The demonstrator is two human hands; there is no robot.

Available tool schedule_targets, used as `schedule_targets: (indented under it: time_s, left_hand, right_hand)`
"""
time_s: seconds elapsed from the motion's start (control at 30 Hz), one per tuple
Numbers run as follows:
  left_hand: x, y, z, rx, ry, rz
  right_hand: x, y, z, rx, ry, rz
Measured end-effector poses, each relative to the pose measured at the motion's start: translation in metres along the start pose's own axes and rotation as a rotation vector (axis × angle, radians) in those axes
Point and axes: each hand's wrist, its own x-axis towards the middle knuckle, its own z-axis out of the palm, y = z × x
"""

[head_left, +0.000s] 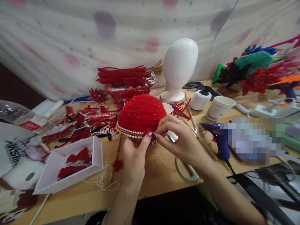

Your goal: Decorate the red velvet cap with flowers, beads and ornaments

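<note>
A red dome-shaped cap (140, 111), covered in ribbed fuzzy strips, is held up over the table with its rim toward me. White pearl beads and a gold band make up the trim (128, 132) along that rim. My left hand (134, 153) grips the cap from below, its thumb pressed on the rim beside a small red fuzzy piece (148, 130). My right hand (179, 139) is closed at the same edge, thumb and fingers pinched together against the cap. Whether anything small lies between those fingertips is hidden. Scissors (187, 173) lie under my right wrist.
A white foam head (180, 65) stands behind. At right are a blue glue gun (221, 145), a paper cup (220, 107) and a thread cone (200, 100). On the left, a white box (97, 153) holds red pieces; a red basket (131, 90) stands farther back.
</note>
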Motion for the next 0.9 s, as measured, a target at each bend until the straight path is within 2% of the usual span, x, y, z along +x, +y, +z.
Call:
schedule_targets:
  time_s: [0.17,0.37,0.6,0.9]
  left_hand:
    - [0.002,-0.003,0.000,0.042,0.043,0.026]
    - [0.002,-0.003,-0.002,0.090,0.039,0.057]
    - [0.003,0.001,0.003,0.047,0.030,0.095]
    - [0.004,0.000,-0.001,0.062,0.016,0.125]
  right_hand:
    - [0.002,0.001,0.000,-0.009,0.014,-0.023]
    - [-0.007,-0.006,0.000,-0.042,0.015,0.006]
    - [-0.028,-0.007,0.014,-0.305,0.139,0.025]
    - [-0.033,0.012,0.035,-0.419,0.288,0.042]
